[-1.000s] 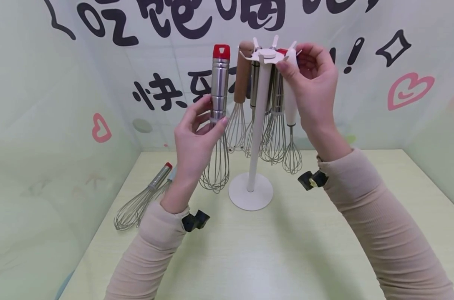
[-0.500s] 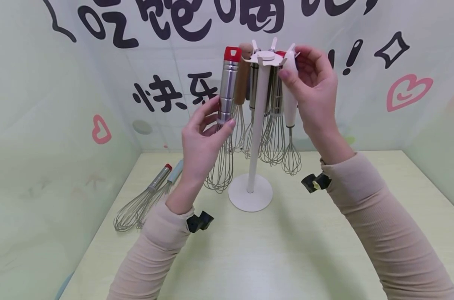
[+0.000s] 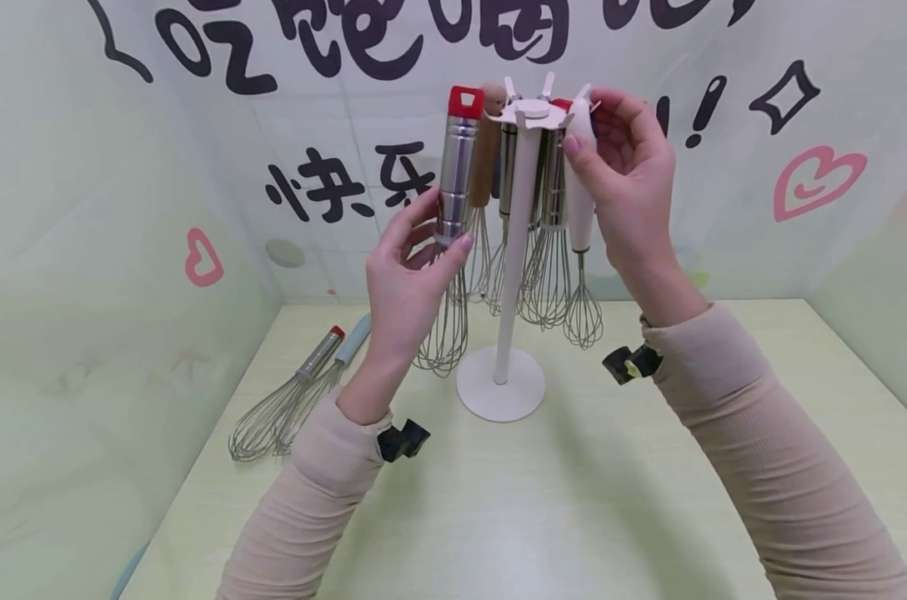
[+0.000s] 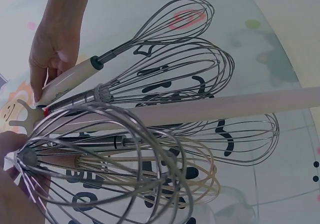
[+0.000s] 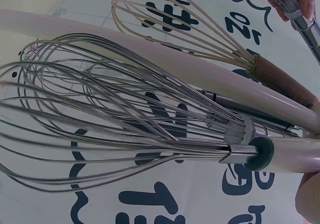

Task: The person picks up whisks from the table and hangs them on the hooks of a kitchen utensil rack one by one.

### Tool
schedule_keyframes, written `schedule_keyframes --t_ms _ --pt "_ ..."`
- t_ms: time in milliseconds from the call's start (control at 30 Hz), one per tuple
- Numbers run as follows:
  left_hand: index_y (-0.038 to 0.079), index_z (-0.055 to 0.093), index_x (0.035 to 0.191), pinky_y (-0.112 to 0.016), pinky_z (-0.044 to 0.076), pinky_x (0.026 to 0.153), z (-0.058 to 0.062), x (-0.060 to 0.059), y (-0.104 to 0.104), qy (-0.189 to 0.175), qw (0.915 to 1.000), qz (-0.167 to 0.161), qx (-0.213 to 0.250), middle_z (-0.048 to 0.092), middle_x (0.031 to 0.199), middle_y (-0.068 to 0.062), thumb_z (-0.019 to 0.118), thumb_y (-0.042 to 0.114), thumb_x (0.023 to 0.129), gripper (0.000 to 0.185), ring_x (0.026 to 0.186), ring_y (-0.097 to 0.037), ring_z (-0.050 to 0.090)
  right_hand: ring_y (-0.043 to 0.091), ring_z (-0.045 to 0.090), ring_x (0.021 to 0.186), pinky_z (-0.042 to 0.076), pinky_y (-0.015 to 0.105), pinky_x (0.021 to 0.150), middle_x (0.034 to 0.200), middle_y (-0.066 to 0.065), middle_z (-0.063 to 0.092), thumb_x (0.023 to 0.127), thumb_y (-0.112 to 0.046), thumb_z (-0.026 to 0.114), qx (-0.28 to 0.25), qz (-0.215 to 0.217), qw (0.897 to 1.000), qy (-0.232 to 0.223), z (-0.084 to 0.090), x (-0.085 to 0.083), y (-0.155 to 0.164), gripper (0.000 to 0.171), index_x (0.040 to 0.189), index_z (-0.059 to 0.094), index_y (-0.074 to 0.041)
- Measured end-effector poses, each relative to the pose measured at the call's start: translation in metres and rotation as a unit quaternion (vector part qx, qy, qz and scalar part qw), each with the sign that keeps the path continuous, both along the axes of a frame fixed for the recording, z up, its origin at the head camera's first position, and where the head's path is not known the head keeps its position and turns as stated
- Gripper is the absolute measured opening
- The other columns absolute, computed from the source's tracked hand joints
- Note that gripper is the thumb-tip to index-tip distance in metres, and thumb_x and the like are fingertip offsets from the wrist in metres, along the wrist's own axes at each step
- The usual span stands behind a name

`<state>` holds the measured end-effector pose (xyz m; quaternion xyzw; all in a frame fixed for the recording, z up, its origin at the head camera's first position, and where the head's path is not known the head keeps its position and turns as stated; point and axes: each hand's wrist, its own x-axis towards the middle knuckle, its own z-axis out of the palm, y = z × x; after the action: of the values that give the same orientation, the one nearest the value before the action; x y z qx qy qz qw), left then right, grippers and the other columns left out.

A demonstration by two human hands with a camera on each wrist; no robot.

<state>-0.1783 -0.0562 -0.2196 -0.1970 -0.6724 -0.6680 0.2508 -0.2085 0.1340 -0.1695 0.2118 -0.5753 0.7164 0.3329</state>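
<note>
My left hand (image 3: 404, 283) holds a steel-handled whisk (image 3: 459, 167) with a red end cap, gripping it low on the handle, wires down. That whisk stands slightly tilted, left of a white hanging rack (image 3: 515, 267) and in front of a wooden-handled whisk (image 3: 487, 162). At the rack's top, my right hand (image 3: 637, 183) pinches the upper part of a white-handled whisk (image 3: 579, 204) between thumb and fingers. Behind the pole hang several more whisks, among them a steel one (image 3: 554, 187); they partly hide one another. The left wrist view shows the held whisk's wires (image 4: 115, 169) close up.
Two whisks lie on the table at the left: one with a red-capped steel handle (image 3: 320, 353), one with a light blue handle (image 3: 353, 340), partly behind my left arm. The rack's round base (image 3: 501, 404) stands on the pale table (image 3: 521, 517). A printed backdrop (image 3: 333, 108) rises behind.
My left hand has moved right toward the rack with the steel whisk, which now tilts a little and covers part of the wooden handle. The right hand has stayed almost in place.
</note>
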Motion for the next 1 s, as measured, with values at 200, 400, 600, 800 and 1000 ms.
schedule_keyframes --t_ms 200,400,600,800,1000 --pt "0.004 0.054 0.133 -0.026 0.053 0.097 -0.0007 0.0003 0.0006 0.001 0.9999 0.003 -0.01 0.058 0.129 -0.014 0.071 0.002 0.082 0.054 0.11 -0.022 0.062 0.017 0.055 0.102 0.048 0.022 0.095 0.108 0.003 0.059 0.084 0.011 0.059 -0.004 0.003 1.0 -0.002 0.0002 -0.0006 -0.0004 0.032 0.114 0.056 -0.001" --pt "0.004 0.054 0.133 -0.027 0.053 0.097 -0.0025 -0.0004 0.0009 -0.002 0.9998 -0.001 -0.021 0.058 0.128 -0.014 0.07 0.001 0.082 0.054 0.11 -0.023 0.062 0.017 0.055 0.102 0.048 0.022 0.095 0.108 0.003 0.058 0.083 0.011 0.059 -0.006 0.003 1.0 -0.005 0.0003 -0.0005 -0.0006 0.033 0.114 0.056 0.0" --pt "0.006 0.055 0.133 -0.03 0.054 0.097 -0.0042 -0.0007 0.0008 -0.007 0.9995 0.001 -0.031 0.058 0.126 -0.013 0.07 0.003 0.083 0.053 0.109 -0.021 0.062 0.017 0.055 0.102 0.048 0.022 0.094 0.108 0.003 0.058 0.084 0.01 0.06 -0.008 0.003 1.0 -0.009 -0.0001 0.0 -0.0005 0.033 0.115 0.056 -0.001" --pt "0.006 0.055 0.133 -0.027 0.054 0.095 -0.0046 -0.0006 0.0004 -0.011 0.9994 -0.001 -0.034 0.058 0.125 -0.013 0.07 0.003 0.083 0.053 0.108 -0.021 0.062 0.017 0.054 0.102 0.048 0.022 0.095 0.108 0.003 0.058 0.084 0.01 0.06 -0.007 0.003 1.0 -0.009 -0.0003 -0.0004 -0.0008 0.033 0.115 0.056 -0.001" --pt "0.005 0.054 0.133 -0.026 0.054 0.094 -0.003 -0.0005 -0.0016 -0.009 0.999 -0.006 -0.043 0.058 0.124 -0.014 0.07 0.003 0.083 0.053 0.108 -0.023 0.062 0.017 0.054 0.103 0.048 0.021 0.096 0.109 0.005 0.057 0.082 0.011 0.062 -0.033 0.015 0.999 -0.032 0.0012 -0.0006 0.0001 0.036 0.116 0.056 0.001"
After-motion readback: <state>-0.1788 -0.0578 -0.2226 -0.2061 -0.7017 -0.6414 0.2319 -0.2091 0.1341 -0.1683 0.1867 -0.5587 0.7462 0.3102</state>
